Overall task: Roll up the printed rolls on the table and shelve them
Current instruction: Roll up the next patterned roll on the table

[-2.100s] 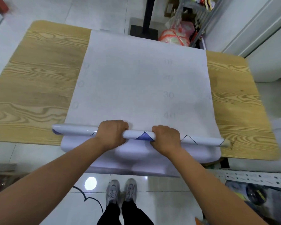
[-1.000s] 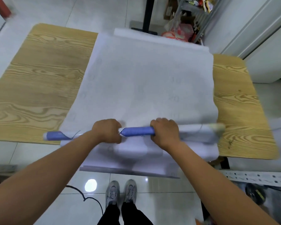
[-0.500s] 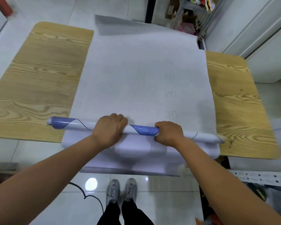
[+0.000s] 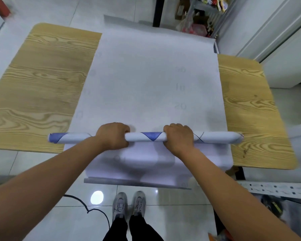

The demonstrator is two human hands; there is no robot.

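The left hand (image 4: 112, 136) and right hand (image 4: 178, 138) sit side by side on the roll (image 4: 146, 137), near its middle. Both sets of fingers (image 4: 124, 129) are curled over the tube and hold it, with a blue triangle of print showing between them. The roll lies along the near edge of the tabletop (image 4: 42, 75), both ends reaching over bare wood. The unrolled sheet (image 4: 146, 75) runs flat from the roll past the far edge, and more paper hangs off the near edge.

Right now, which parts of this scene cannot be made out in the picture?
Head view:
- Fingertips of left hand and right hand: curled behind the roll.
- Sheet print: too faint to read.
- Shelf items: blurred, cut by the top edge.
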